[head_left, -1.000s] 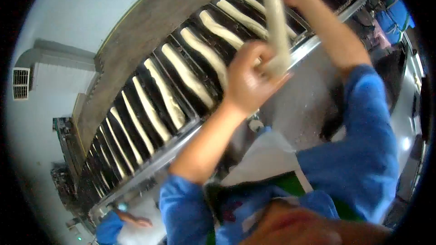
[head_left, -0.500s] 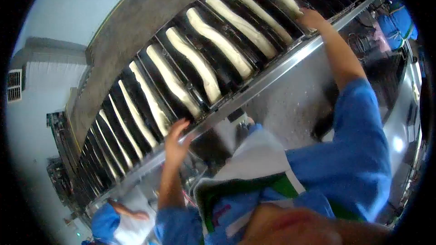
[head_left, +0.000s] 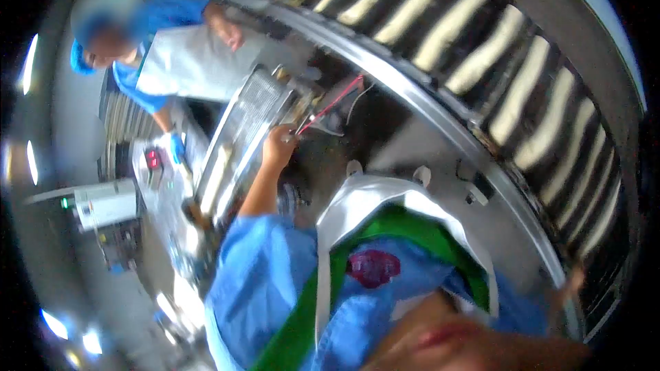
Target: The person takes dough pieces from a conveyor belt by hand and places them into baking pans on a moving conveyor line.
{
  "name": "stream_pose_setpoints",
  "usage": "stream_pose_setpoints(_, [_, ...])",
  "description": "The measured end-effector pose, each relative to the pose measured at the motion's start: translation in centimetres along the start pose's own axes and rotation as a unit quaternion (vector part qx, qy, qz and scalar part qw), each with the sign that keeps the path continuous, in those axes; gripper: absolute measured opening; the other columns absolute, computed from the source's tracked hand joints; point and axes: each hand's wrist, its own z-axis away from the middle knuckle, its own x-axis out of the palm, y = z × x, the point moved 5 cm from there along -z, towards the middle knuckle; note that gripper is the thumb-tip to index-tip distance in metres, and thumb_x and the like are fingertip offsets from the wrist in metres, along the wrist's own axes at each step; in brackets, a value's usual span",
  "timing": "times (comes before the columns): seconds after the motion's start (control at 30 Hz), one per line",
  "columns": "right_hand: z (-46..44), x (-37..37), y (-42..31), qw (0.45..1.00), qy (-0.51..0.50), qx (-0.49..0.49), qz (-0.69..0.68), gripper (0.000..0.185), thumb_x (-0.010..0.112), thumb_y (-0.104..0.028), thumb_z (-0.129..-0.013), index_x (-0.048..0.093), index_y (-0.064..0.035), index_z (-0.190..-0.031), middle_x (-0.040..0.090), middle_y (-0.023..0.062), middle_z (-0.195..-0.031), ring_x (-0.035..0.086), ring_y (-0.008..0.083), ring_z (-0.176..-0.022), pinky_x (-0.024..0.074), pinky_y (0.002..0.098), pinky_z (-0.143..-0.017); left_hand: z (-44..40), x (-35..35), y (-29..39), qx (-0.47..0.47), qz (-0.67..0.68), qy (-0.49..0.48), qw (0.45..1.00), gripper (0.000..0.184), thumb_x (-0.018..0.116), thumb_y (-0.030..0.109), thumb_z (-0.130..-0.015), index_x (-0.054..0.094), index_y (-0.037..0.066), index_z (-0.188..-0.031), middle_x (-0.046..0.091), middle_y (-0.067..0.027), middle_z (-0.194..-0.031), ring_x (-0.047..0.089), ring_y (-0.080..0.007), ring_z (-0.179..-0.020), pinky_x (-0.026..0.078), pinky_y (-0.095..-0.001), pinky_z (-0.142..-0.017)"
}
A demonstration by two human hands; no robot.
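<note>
My left hand (head_left: 279,144) is closed beside a metal tray (head_left: 258,106) and the lower end of a thin red rod or cord (head_left: 331,106). What it grips is too small to make out. Blurred at the lower right, my right hand (head_left: 575,284) is near the metal rail (head_left: 440,118), its fingers smeared. Beyond the rail, long pale dough strips (head_left: 485,48) lie side by side in dark trays (head_left: 474,106).
At the upper left another person in a blue cap and sleeves stands behind a worktable (head_left: 155,196), one gloved hand (head_left: 177,148) over it. A pale dough piece (head_left: 216,172) lies near the metal tray. A white machine (head_left: 106,204) is at the left.
The view has swung left, bringing the other person and worktable into sight. My left hand has left the rail's side for the metal tray; my right hand has left the dough strip it touched.
</note>
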Motion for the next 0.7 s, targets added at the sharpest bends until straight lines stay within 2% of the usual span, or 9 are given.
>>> stream_pose_setpoints(0.13, [-2.5,-0.3,-1.4,0.992,0.11,-0.045,0.046,0.047,0.052,-0.043,-0.088,0.062,-0.0055,-0.115,0.062,0.0165,-0.112,0.062,0.0322,-0.096,0.0503,0.0449,-0.077,6.3,1.8,-13.8,-0.074,-0.037,0.064,0.994,0.031,0.069,0.025,-0.078,0.065,0.007,-0.104,0.063,-0.0145,-0.106,0.059,-0.0346,-0.1,0.047,-0.0398,-0.086])
stream_pose_setpoints(0.2, [-1.2,0.1,-7.7,0.988,0.139,-0.061,-0.039,0.047,0.05,-0.04,-0.091,0.057,-0.0059,-0.123,0.059,0.0183,-0.118,0.06,0.0337,-0.1,0.0497,0.0454,-0.081,9.1,1.0,-21.3,-0.199,-0.047,0.141,0.969,0.019,0.063,0.016,-0.074,0.07,0.011,-0.091,0.068,-0.0117,-0.087,0.065,-0.027,-0.082,0.049,-0.0362,-0.074])
stream_pose_setpoints(0.23, [0.0,0.0,-12.7,0.977,0.158,-0.133,-0.052,0.046,0.051,-0.035,-0.091,0.056,-0.0035,-0.123,0.059,0.0195,-0.117,0.06,0.0339,-0.099,0.049,0.0441,-0.083,10.1,-0.7,-21.0,-0.183,-0.057,0.174,0.966,0.017,0.061,0.014,-0.075,0.071,0.01,-0.088,0.067,-0.0137,-0.081,0.065,-0.0279,-0.081,0.049,-0.0368,-0.072])
stream_pose_setpoints(0.33, [9.6,-3.7,-31.3,0.899,0.179,-0.37,-0.151,0.042,0.055,-0.025,-0.09,0.055,0.0037,-0.12,0.059,0.022,-0.114,0.058,0.0333,-0.098,0.0471,0.0414,-0.086,12.7,-2.3,-28.7,-0.251,-0.053,0.149,0.955,0.037,0.068,0.025,-0.076,0.062,0.003,-0.105,0.061,-0.0203,-0.109,0.057,-0.0358,-0.103,0.044,-0.0407,-0.09])
stream_pose_setpoints(0.37, [15.0,-6.3,-38.2,0.846,0.155,-0.459,-0.222,0.041,0.057,-0.024,-0.09,0.055,0.0062,-0.118,0.059,0.0221,-0.113,0.057,0.0324,-0.099,0.0466,0.0411,-0.086,13.7,-4.6,-28.9,-0.348,0.016,0.197,0.916,0.044,0.069,0.022,-0.075,0.057,0.005,-0.115,0.056,-0.0218,-0.118,0.053,-0.0365,-0.111,0.041,-0.0412,-0.096])
stream_pose_setpoints(0.43, [28.5,-9.1,-51.1,0.849,0.132,-0.483,-0.17,0.039,0.057,-0.023,-0.09,0.056,0.0017,-0.119,0.059,0.0171,-0.115,0.053,0.0305,-0.108,0.0402,0.0386,-0.096,14.6,-7.2,-31.6,-0.339,-0.037,0.251,0.906,0.054,0.069,0.016,-0.073,0.05,0.008,-0.124,0.05,-0.0213,-0.127,0.044,-0.0372,-0.12,0.036,-0.0422,-0.102])
stream_pose_setpoints(0.53, [48.7,-8.4,-64.8,0.651,-0.011,-0.726,-0.223,0.034,0.056,-0.01,-0.086,0.056,-0.0023,-0.119,0.055,0.0148,-0.123,0.05,0.0307,-0.115,0.0357,0.0378,-0.102,14.4,-10.9,-34.4,-0.383,-0.066,0.269,0.882,0.057,0.065,0.008,-0.072,0.049,0.01,-0.127,0.045,-0.018,-0.134,0.039,-0.0362,-0.125,0.033,-0.0429,-0.105])
stream_pose_setpoints(0.63, [67.8,-6.6,-73.1,0.522,-0.217,-0.799,-0.205,0.043,0.061,-0.002,-0.078,0.055,-0.0067,-0.12,0.052,0.0142,-0.126,0.047,0.0317,-0.12,0.0381,0.0391,-0.102,13.4,-11.2,-39.0,-0.275,-0.148,0.254,0.915,0.053,0.058,0.006,-0.071,0.053,0.009,-0.124,0.048,-0.0183,-0.131,0.042,-0.037,-0.123,0.033,-0.0432,-0.105])
stream_pose_setpoints(0.7, [77.6,-4.3,-76.1,0.416,-0.196,-0.877,-0.142,0.049,0.063,-0.002,-0.075,0.053,-0.0076,-0.123,0.048,0.0127,-0.13,0.045,0.0322,-0.122,0.0369,0.0404,-0.104,12.5,-10.7,-41.2,-0.228,-0.166,0.219,0.934,0.046,0.055,0.007,-0.074,0.056,0.009,-0.12,0.055,-0.0173,-0.121,0.048,-0.0353,-0.117,0.034,-0.043,-0.103])
